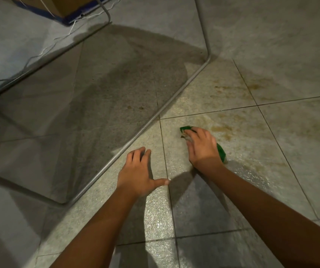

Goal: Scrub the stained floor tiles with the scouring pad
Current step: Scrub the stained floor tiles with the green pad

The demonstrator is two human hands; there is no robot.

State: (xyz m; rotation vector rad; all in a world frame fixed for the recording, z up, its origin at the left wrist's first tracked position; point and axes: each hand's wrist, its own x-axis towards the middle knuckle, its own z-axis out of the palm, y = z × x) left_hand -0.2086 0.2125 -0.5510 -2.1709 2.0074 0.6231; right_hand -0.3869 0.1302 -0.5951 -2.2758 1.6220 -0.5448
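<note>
My right hand (202,147) presses a green scouring pad (221,153) flat onto a wet grey floor tile (242,182); green edges of the pad stick out past the fingertips and beside the wrist. Brown stains (224,130) spread over the tiles just right of and beyond the pad, with more stains (255,86) farther back. My left hand (137,171) rests on the floor to the left, fingers spread, thumb pointing right, holding nothing.
A thin metal frame (151,118) of some furniture runs diagonally across the floor just left of my left hand, with a dark shadow under it. A cardboard box (58,6) and white cable (45,49) lie at the far top left.
</note>
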